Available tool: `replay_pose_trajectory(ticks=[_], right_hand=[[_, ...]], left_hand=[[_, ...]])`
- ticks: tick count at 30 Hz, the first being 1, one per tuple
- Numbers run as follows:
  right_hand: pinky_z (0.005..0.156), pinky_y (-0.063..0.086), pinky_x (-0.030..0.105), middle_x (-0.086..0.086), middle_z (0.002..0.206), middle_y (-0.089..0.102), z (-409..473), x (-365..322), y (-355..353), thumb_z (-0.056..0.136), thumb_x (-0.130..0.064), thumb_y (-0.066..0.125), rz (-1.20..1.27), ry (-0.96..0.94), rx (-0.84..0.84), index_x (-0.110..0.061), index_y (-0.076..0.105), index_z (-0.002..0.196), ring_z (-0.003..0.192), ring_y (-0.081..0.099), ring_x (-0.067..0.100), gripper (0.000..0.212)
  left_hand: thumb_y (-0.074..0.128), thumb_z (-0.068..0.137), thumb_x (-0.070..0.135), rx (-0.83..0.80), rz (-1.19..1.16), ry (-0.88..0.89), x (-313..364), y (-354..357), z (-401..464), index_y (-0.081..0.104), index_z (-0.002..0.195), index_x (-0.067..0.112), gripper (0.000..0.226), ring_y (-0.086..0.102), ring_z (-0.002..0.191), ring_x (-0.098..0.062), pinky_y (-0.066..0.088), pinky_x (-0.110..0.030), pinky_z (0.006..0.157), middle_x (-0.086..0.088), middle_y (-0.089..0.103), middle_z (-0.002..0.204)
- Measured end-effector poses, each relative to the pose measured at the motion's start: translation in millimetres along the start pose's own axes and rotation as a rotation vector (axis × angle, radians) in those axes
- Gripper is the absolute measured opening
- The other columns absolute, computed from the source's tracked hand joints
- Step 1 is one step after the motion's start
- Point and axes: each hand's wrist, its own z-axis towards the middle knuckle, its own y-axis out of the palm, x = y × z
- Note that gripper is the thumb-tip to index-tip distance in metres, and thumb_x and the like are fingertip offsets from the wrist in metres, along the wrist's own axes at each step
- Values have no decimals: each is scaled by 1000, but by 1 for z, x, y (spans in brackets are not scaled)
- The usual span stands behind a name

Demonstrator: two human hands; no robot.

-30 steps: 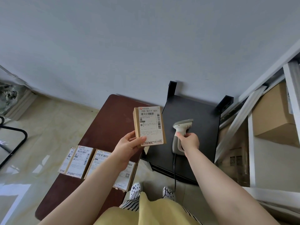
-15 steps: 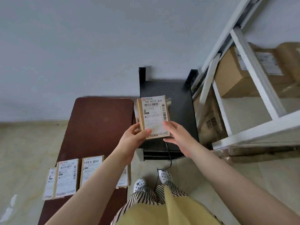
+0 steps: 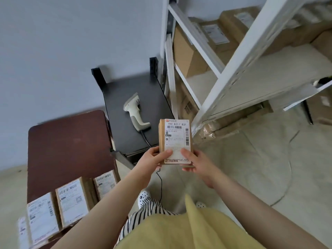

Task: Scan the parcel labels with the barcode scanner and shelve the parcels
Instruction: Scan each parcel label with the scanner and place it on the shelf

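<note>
Together our left hand (image 3: pixel 152 159) and right hand (image 3: pixel 196 161) grip the labelled parcel (image 3: pixel 175 141); nearby, the scanner (image 3: pixel 135 113) lies on the black stand (image 3: pixel 156 97).

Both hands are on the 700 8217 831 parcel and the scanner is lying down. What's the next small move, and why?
Probably carry the parcel right, toward the white shelf. The scanner lies on the black stand, out of hand, while the left hand and right hand both hold the parcel's lower edge.

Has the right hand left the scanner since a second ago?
Yes. The right hand came off the scanner, which lies on the black stand, and now grips the parcel nearer the person.
</note>
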Motion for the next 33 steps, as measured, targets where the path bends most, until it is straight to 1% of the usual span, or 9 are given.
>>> replay_pose_trajectory(ticks=[4, 8, 11, 15, 17, 19, 22, 26, 33], right_hand=[[84, 55, 32, 4, 110, 72, -21, 29, -52, 87, -46, 63, 21, 38, 10, -20, 62, 114, 97, 65, 19, 37], [82, 56, 33, 3, 105, 72, -41, 54, -123, 94, -40, 61, 46, 34, 47, -19, 65, 111, 91, 64, 17, 28], [88, 56, 38, 1, 98, 71, -54, 65, -172, 93, -41, 62, 85, 34, 79, -16, 64, 109, 88, 64, 17, 30], [84, 56, 34, 2, 97, 70, -76, 74, -236, 95, -40, 60, 138, 25, 119, -18, 64, 101, 86, 65, 17, 23], [83, 56, 33, 1, 96, 71, -86, 77, -265, 95, -41, 60, 159, 12, 148, -18, 66, 101, 87, 65, 18, 25], [82, 56, 32, 0, 93, 72, -93, 77, -289, 95, -42, 60, 187, -3, 182, -17, 67, 101, 86, 65, 18, 27], [86, 55, 35, 0, 94, 72, -100, 73, -321, 94, -44, 60, 244, -35, 239, -17, 67, 101, 86, 65, 17, 29], [83, 54, 32, -1, 95, 72, -103, 62, -358, 93, -45, 62, 322, -65, 320, -16, 67, 105, 85, 64, 15, 32], [93, 52, 38, 1, 98, 72, -84, 40, -431, 90, -46, 66, 424, -53, 416, -15, 68, 112, 92, 62, 20, 38]], left_hand=[[84, 62, 49, -44, 94, -28, -19, 49, 0, 56, 133, 13, 84, 70, 94, -13, 49, -28, 86, -3, 76, 110], [80, 60, 49, -67, 147, -27, -36, 123, -1, 56, 133, 11, 86, 68, 71, 0, 46, -20, 69, -3, 75, 110], [80, 62, 48, -55, 173, -30, -43, 179, 5, 60, 128, 11, 78, 64, 62, 0, 43, -20, 66, 1, 75, 100], [80, 80, 38, -56, 175, -42, -54, 249, 18, 67, 116, 14, 45, 64, 89, -16, 46, -28, 82, 2, 76, 96], [82, 79, 41, -68, 207, -45, -55, 280, 24, 68, 118, 14, 49, 66, 105, -22, 47, -32, 94, -2, 76, 108], [78, 83, 38, -92, 238, -37, -50, 308, 27, 68, 115, 15, 41, 65, 106, -21, 47, -35, 99, -3, 75, 112], [78, 85, 37, -144, 277, -8, -37, 347, 36, 71, 108, 16, 32, 64, 95, -17, 47, -31, 89, -2, 75, 106], [84, 71, 42, -199, 321, 31, -19, 389, 55, 70, 113, 13, 53, 61, 81, -13, 43, -24, 68, 2, 76, 93], [77, 86, 36, -269, 362, 33, 9, 461, 102, 73, 99, 16, 25, 55, 73, -12, 39, -24, 64, 5, 73, 81]])
